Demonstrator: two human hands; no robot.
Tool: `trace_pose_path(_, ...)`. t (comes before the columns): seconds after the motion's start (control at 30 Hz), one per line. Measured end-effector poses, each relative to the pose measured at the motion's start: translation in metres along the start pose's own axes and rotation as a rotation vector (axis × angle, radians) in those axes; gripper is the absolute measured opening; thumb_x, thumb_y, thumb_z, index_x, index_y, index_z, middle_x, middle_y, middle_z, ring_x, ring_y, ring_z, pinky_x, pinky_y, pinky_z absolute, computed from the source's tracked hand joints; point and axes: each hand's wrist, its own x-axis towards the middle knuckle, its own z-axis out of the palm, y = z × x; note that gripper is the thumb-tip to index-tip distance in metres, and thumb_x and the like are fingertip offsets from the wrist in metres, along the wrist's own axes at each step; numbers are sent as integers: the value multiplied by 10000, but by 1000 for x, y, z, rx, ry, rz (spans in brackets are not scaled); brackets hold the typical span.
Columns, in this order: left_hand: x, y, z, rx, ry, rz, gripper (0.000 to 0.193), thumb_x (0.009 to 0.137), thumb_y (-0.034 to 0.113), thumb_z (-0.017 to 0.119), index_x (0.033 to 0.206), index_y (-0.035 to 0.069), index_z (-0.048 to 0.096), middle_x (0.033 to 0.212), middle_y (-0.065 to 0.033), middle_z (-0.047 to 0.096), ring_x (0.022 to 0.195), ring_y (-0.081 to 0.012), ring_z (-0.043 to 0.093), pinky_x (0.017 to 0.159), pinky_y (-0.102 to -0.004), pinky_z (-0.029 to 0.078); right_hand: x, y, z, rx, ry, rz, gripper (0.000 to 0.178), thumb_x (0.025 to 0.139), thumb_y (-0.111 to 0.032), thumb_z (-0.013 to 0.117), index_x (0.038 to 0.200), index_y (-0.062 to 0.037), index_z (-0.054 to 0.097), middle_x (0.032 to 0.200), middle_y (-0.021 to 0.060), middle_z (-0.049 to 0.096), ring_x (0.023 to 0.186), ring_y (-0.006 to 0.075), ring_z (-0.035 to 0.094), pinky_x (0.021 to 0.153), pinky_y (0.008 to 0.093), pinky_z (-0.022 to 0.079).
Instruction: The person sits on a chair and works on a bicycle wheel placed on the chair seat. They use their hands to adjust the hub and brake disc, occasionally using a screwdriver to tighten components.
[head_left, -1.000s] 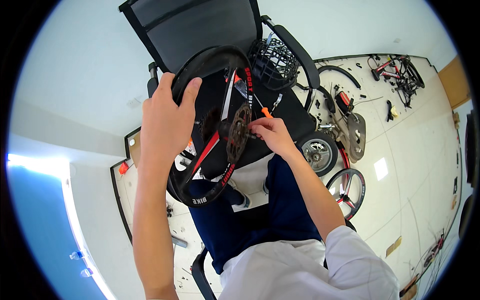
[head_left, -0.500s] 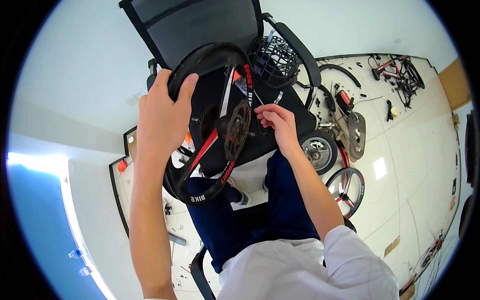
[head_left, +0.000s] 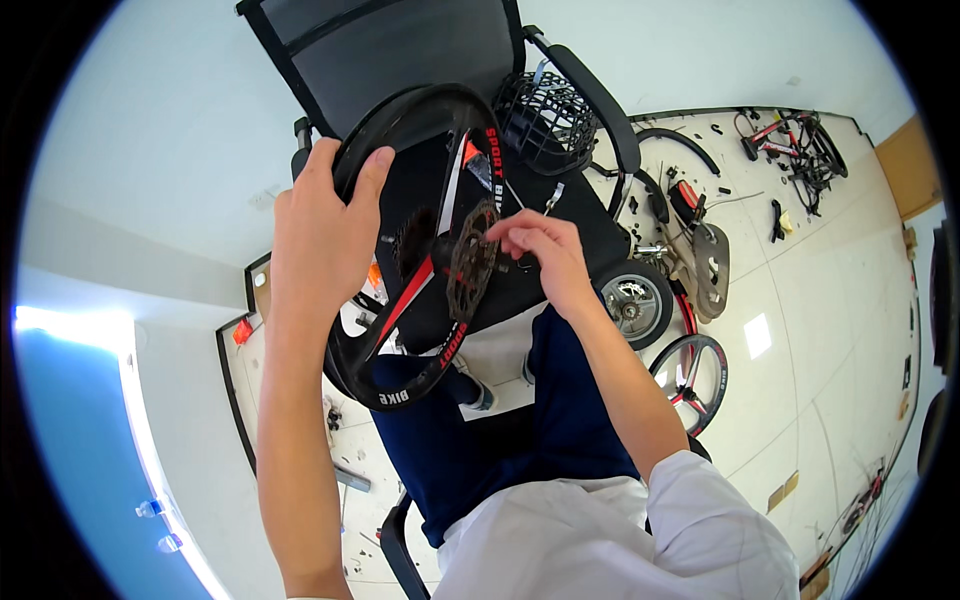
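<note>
A black bicycle wheel (head_left: 417, 277) with a red-and-white spoke stands tilted over the chair seat (head_left: 560, 225) in front of me. My left hand (head_left: 325, 235) is closed round its upper left rim, thumb on the near side. The dark brake disc (head_left: 474, 265) at the hub faces right. My right hand (head_left: 545, 250) is pinched, its fingertips at the disc's upper right edge. The thin tool in this pinch, which looks like a hex key, is mostly hidden now. On the seat behind the wheel lies a small silvery part (head_left: 555, 195).
A black basket (head_left: 545, 115) sits at the seat's back right, beside the armrest (head_left: 595, 95). Right of the chair, a small tyred wheel (head_left: 636, 303), a spoked wheel (head_left: 693, 385), a grey-brown scooter-like part (head_left: 712, 270) and a red-black frame (head_left: 790, 140) lie on the floor.
My right hand has moved left and slightly down, from beside the wheel to the brake disc. My left hand and the wheel have stayed nearly still.
</note>
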Motion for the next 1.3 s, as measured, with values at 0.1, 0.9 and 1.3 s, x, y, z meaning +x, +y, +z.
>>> trace_pose_path(0.1,2,0,2,22,5,28,430,972,454,567,998,26,601,658,-124,604,617,-278,582,668,-409,480,1,6,-5,-165,112,112,234,907,-132,559,965,29,718,816,73,646,746,127,577,691,272,450)
trace_pose_path(0.9,-1,4,2,2,-16,-14,418,971,444,575,1015,29,611,651,-104,615,604,-256,597,660,-401,491,4,20,2,-329,49,49,122,846,-108,703,891,3,685,704,-17,619,611,51,519,564,234,424)
trace_pose_path(1.3,-1,5,3,22,-14,-14,418,968,446,579,1006,31,609,686,-123,627,651,-273,604,679,-403,489,0,7,-5,-248,74,176,230,902,-151,576,919,23,726,775,54,673,701,115,603,688,253,476)
